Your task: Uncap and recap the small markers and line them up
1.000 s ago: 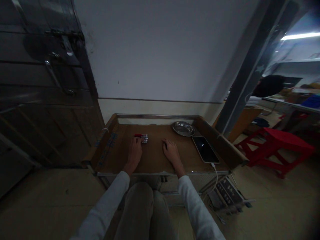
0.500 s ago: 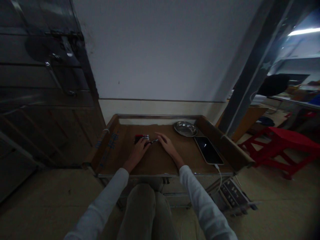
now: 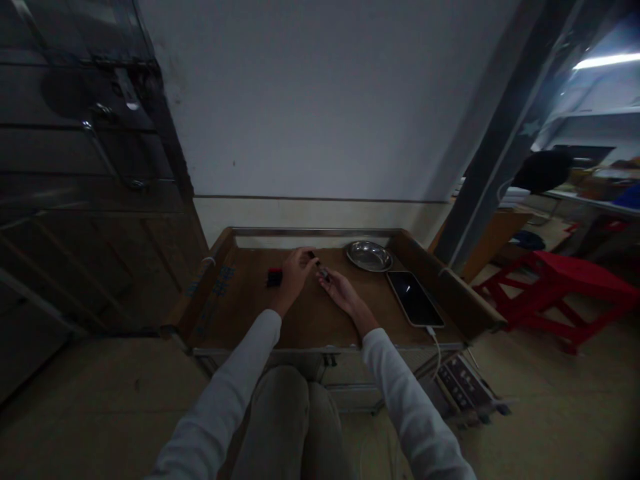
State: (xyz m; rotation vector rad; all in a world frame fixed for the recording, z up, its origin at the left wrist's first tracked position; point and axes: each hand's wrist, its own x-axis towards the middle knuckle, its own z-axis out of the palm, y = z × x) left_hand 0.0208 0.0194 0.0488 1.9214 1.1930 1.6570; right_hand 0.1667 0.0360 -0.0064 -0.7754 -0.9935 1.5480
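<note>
In front of me, my left hand pinches the dark upper end of a slim dark-and-silver piece. My right hand, palm partly turned up, has its fingers closed around the silver lower end. The piece is tilted and held above the brown board; its exact kind is too small and dim to tell. Left of my left hand, a small cluster of red-and-black pieces lies on the board, apart from the fingers.
The brown-covered table has raised side panels. At its right stand a shiny metal dish and a phone with a white cable. A red stool is beyond the right side, and an equipment box is below.
Both hands have lifted from the board, the left moving right and away from the red-and-black pieces. The slim piece has been raised and tilted between them, and my right hand has turned its palm up.
</note>
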